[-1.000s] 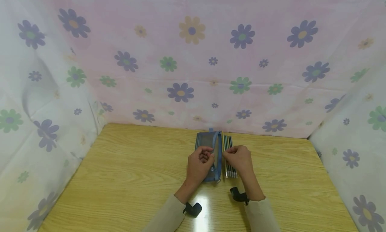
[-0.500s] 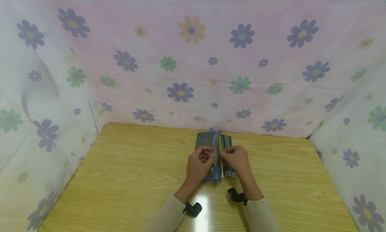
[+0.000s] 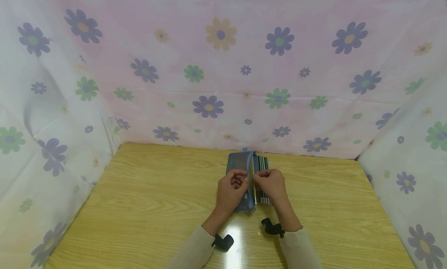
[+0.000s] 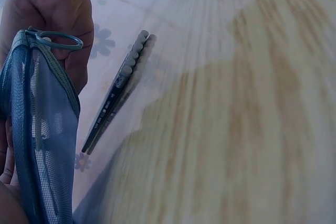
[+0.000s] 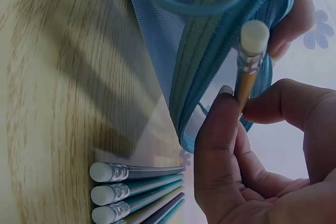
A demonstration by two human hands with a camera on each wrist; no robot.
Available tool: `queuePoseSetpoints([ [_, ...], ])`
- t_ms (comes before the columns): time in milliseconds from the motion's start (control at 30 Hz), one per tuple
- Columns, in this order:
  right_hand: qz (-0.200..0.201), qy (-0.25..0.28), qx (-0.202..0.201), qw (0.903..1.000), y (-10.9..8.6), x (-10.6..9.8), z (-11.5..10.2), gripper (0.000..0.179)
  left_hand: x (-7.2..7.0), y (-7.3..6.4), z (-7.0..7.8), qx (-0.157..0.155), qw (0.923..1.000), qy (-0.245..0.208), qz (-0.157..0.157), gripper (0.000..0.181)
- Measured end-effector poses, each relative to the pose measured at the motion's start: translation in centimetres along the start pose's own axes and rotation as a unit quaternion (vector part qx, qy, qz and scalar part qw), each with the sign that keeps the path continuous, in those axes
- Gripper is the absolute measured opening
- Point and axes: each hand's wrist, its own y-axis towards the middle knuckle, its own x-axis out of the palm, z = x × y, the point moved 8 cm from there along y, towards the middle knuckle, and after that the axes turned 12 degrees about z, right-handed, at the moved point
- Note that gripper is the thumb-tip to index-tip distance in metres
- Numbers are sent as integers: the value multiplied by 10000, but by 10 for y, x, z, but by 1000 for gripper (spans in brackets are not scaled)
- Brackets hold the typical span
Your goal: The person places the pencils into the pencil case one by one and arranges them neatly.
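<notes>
A blue mesh zip pencil case [image 3: 239, 160] lies on the table with its zip opening facing right. My left hand [image 3: 230, 189] holds the case by its upper edge, fingers curled. In the right wrist view, my right hand [image 5: 262, 166] pinches a yellow pencil [image 5: 244, 90] between thumb and fingertips. The pencil's white eraser end points toward the camera, and its shaft lies at the zip opening; the far end is hidden. Just right of the case, beneath my right hand, several pencils [image 3: 264, 163] lie side by side, with white erasers toward me.
The wood-patterned table [image 3: 157, 199] stretches out on both sides of the hands. A flowered curtain [image 3: 209, 67] hangs along its back and sides. Black wrist cameras [image 3: 223, 242] sit at both sleeves. A ring pull [image 4: 60, 40] shows at the case's near end.
My right hand has moved left with the yellow pencil, bringing it from beside the case to the zip opening. My left hand and the case have stayed in place.
</notes>
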Motion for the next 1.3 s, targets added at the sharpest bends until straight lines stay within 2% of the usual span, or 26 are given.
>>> queuePoseSetpoints([
  [333, -164, 510, 17, 9986, -3, 4, -2, 19, 1, -1, 2, 65, 9999, 13, -79, 18],
  [600, -228, 625, -39, 9978, -4, 7, -1, 20, 1, -1, -1, -14, 9999, -3, -123, 18],
  [933, -296, 573, -128, 9978, -6, 8, -5, 20, 1, 0, 1, 95, 9999, -12, -60, 18],
  [1067, -301, 260, -399, 9984, -5, 6, -7, 18, 1, -1, 0, 45, 10000, -20, -53, 19],
  [1300, -215, -289, -1317, 9906, 2, -1, -14, 19, 0, 0, 0, 36, 10000, -80, -45, 17],
])
